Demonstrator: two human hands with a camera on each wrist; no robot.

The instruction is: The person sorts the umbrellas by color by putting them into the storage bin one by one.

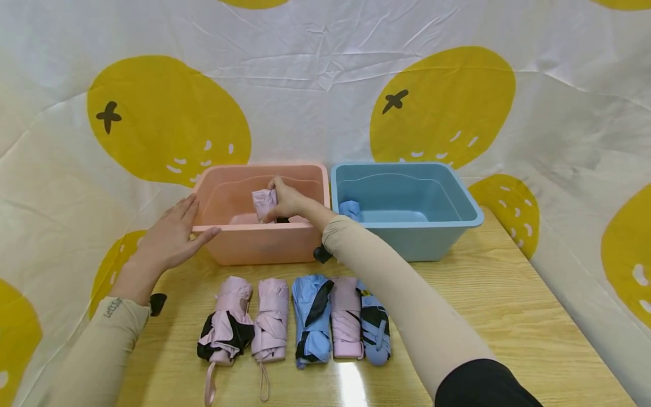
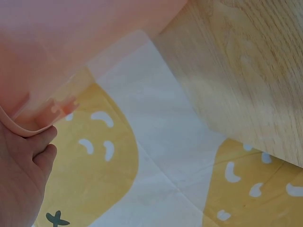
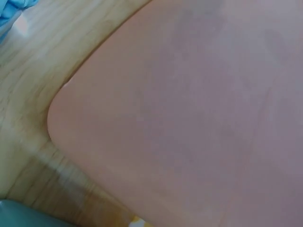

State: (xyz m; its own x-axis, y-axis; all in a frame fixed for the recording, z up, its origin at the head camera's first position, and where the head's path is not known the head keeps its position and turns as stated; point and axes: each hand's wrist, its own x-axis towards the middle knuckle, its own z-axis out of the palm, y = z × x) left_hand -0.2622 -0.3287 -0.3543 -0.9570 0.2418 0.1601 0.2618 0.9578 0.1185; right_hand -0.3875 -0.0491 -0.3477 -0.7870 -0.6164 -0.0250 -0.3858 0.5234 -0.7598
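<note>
Inside the pink bin [image 1: 269, 246], my right hand [image 1: 287, 202] grips a pale pink folded umbrella [image 1: 264, 203]; the bin's front wall hides its lower part. My left hand [image 1: 170, 234] rests on the bin's front left corner, its thumb lying along the front rim and its fingers at the left side. The left wrist view shows its fingers [image 2: 45, 151] against the rim. The bin's pink wall [image 3: 180, 118] fills most of the right wrist view, where the right hand is out of sight.
A blue bin [image 1: 407, 243] stands right of the pink one, a blue umbrella [image 1: 350, 210] inside. In front lie folded umbrellas: pink ones [image 1: 234, 299] [image 1: 272, 311] [image 1: 346, 311] and blue ones [image 1: 311, 316] [image 1: 376, 333], the rightmost partly behind my right sleeve. Patterned cloth [image 1: 305, 113] hangs behind.
</note>
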